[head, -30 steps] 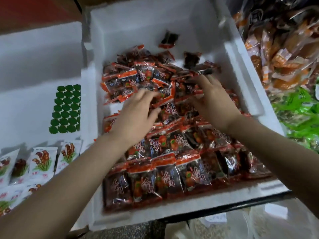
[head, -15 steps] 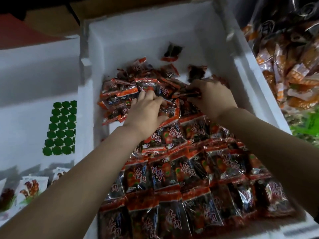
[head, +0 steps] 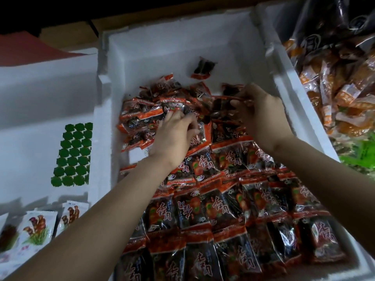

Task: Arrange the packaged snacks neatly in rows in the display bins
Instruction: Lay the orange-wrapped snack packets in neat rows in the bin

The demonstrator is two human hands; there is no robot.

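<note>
White foam bin (head: 182, 47), centre of frame. Snack packets, red and black: overlapping rows (head: 223, 209) across the bin's lower half; loose heap (head: 142, 110) at centre; single packet (head: 203, 69) apart, upper centre. Left hand (head: 174, 134): fingers curled down onto the heap, grip on any packet not discernible. Right hand (head: 261, 116): thumb and fingers pinching the red edge of a raised packet (head: 241, 99). Green discs (head: 73, 155), left. Orange packs (head: 345, 88), upper right.
</note>
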